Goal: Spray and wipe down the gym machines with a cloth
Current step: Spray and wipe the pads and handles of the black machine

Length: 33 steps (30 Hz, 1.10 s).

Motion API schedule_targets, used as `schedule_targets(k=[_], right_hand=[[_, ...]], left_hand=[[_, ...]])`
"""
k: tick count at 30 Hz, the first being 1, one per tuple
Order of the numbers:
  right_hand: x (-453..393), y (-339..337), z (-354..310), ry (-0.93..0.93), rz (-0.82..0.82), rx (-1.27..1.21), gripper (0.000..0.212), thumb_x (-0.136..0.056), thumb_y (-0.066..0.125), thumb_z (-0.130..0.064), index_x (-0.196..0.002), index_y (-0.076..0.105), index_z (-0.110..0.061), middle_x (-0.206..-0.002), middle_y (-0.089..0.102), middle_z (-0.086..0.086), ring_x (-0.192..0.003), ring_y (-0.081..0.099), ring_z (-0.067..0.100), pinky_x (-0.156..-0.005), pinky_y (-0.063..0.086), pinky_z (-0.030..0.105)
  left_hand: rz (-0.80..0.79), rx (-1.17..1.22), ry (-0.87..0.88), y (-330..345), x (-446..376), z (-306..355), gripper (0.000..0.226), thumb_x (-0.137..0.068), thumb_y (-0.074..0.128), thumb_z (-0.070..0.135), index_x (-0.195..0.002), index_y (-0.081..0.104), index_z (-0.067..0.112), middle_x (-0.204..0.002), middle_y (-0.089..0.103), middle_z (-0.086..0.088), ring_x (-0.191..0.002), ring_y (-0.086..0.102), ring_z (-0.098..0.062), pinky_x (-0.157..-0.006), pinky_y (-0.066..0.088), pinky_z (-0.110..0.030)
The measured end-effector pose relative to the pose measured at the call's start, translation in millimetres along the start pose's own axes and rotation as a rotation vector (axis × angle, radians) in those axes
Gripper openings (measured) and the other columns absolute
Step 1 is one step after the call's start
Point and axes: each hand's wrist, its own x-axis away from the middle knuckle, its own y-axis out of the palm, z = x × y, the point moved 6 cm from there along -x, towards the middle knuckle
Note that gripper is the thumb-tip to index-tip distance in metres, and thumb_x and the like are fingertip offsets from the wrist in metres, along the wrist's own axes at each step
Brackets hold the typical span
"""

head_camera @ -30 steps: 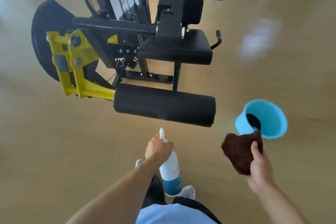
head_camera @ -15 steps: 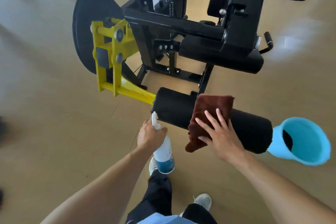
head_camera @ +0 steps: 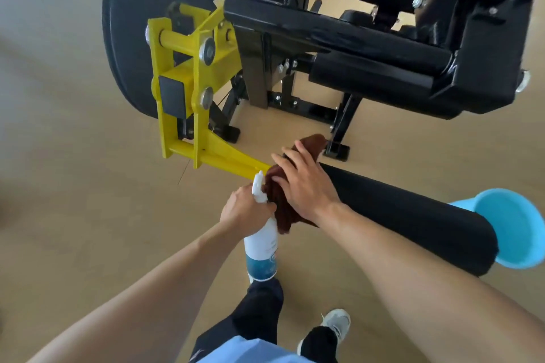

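A black padded roller of the gym machine runs from centre to right, fixed to a yellow lever arm. A brown cloth is draped over the roller's left end. My right hand presses flat on the cloth with fingers spread. My left hand grips the neck of a white and blue spray bottle, held upright just left of the cloth.
A light blue bucket stands on the wooden floor behind the roller's right end. The machine's black frame and seat pad loom above, with a black round weight guard at left. My legs and shoes are below.
My right hand went from holding the cloth in the air to pressing it on the roller, then slid it left to the roller's end by the yellow arm. The view moved closer.
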Motion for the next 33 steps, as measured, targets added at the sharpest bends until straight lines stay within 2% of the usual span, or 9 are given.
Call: schedule_targets(k=[3,5,9,11,16,19,22,26,33], right_hand=[[6,0,12,-0.018,-0.05,0.039,0.073,-0.099,0.038,-0.069,-0.161,0.033,-0.03,-0.169,0.027,0.004,-0.159,0.015,0.032,-0.122,0.032,0.051],[22,-1,21,-0.028,-0.098,0.031,0.081,-0.095,0.051,-0.07,-0.163,0.027,-0.033,-0.173,0.017,0.002,-0.16,0.009,0.03,-0.123,0.029,0.048],[63,-7,24,-0.048,-0.026,-0.007,0.069,-0.097,0.071,-0.015,-0.159,0.042,-0.024,-0.171,0.026,0.005,-0.159,0.017,0.03,-0.119,0.037,0.046],[93,-10,44,-0.004,-0.025,-0.012,0.077,-0.09,0.073,0.003,-0.158,0.044,-0.021,-0.17,0.026,0.002,-0.159,0.017,0.027,-0.117,0.041,0.047],[183,-36,141,0.411,0.067,-0.073,0.06,-0.106,0.055,-0.017,-0.161,0.035,-0.03,-0.172,0.015,-0.01,-0.16,0.007,0.016,-0.121,0.039,0.048],[180,-33,145,0.563,0.171,-0.158,0.047,-0.108,0.049,-0.028,-0.155,0.046,-0.025,-0.169,0.03,-0.002,-0.16,0.009,0.018,-0.124,0.032,0.053],[120,-21,88,0.358,0.237,-0.218,0.041,-0.105,0.054,-0.018,-0.147,0.057,-0.018,-0.158,0.047,0.004,-0.158,0.02,0.022,-0.127,0.026,0.052],[49,7,3,0.096,0.176,-0.158,0.044,-0.108,0.04,-0.04,-0.148,0.052,-0.026,-0.162,0.041,0.004,-0.16,0.014,0.028,-0.123,0.028,0.048],[104,6,64,0.106,0.24,-0.086,0.044,-0.102,0.061,-0.013,-0.146,0.056,-0.018,-0.161,0.043,0.003,-0.158,0.024,0.025,-0.113,0.048,0.05]], left_hand=[[-0.057,-0.033,-0.013,-1,-2,-4,0.021,-0.083,0.072,0.026,-0.079,0.051,0.02,-0.079,0.059,0.0,-0.078,0.06,-0.027,-0.068,0.051,-0.035],[-0.062,-0.085,0.01,-1,0,-1,0.02,-0.083,0.071,0.031,-0.086,0.054,0.022,-0.08,0.059,0.001,-0.08,0.062,-0.027,-0.069,0.052,-0.034],[-0.031,-0.192,0.062,1,10,13,0.021,-0.085,0.068,0.039,-0.093,0.056,0.023,-0.086,0.062,0.0,-0.079,0.064,-0.026,-0.066,0.051,-0.033],[-0.014,-0.213,0.052,1,14,16,0.019,-0.085,0.067,0.035,-0.094,0.058,0.02,-0.088,0.064,-0.002,-0.08,0.064,-0.027,-0.066,0.051,-0.033],[-0.007,-0.187,0.052,5,20,21,0.019,-0.089,0.064,0.032,-0.101,0.056,0.02,-0.09,0.063,-0.001,-0.079,0.062,-0.024,-0.059,0.041,-0.028],[0.004,-0.151,0.059,7,22,22,0.018,-0.089,0.064,0.032,-0.102,0.058,0.02,-0.088,0.062,0.0,-0.076,0.061,-0.021,-0.056,0.04,-0.028],[-0.001,-0.139,0.044,6,19,23,0.017,-0.089,0.065,0.032,-0.097,0.055,0.022,-0.086,0.062,0.0,-0.077,0.062,-0.022,-0.058,0.042,-0.028],[-0.02,-0.186,0.007,0,12,16,0.025,-0.087,0.066,0.034,-0.076,0.046,0.025,-0.074,0.057,0.003,-0.078,0.063,-0.027,-0.065,0.048,-0.031],[0.058,-0.266,0.017,6,12,18,0.022,-0.087,0.068,0.038,-0.089,0.053,0.021,-0.079,0.058,-0.001,-0.08,0.062,-0.029,-0.067,0.045,-0.032]])
